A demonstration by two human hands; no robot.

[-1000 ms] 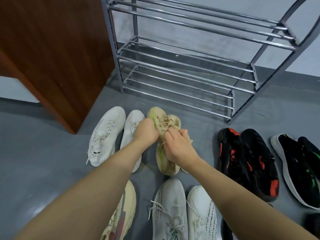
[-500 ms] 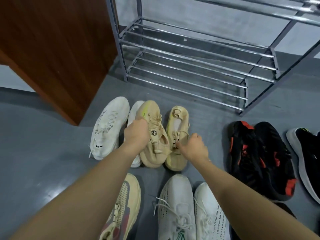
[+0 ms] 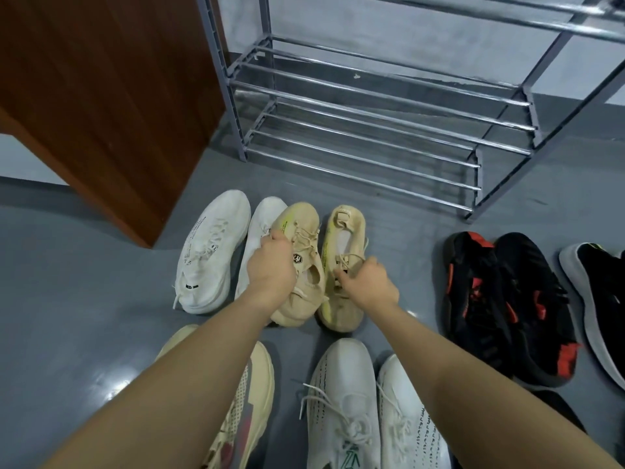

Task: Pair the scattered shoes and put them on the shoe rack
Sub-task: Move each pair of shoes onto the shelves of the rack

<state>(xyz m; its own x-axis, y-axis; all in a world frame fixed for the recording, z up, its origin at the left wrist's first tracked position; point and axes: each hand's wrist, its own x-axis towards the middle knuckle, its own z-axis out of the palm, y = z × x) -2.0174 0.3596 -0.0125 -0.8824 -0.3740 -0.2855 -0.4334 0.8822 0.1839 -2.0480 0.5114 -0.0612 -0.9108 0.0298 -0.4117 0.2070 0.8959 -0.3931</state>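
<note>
1. The metal shoe rack (image 3: pixel 372 123) stands beyond both grips, its rails bare.
2. The left hand (image 3: pixel 270 269) curls round the left beige shoe (image 3: pixel 301 265), toe pointing toward the rack.
3. The right hand (image 3: pixel 368 282) pinches the laces of the right beige shoe (image 3: pixel 341 252), just beside its mate on the grey floor (image 3: pixel 84 282).

Single head-worn view, steeply down, close above the floor (image 3: pixel 84 316)

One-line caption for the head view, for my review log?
Left hand and right hand each grip a beige knit sneaker on the grey floor before the bare metal shoe rack.
</note>
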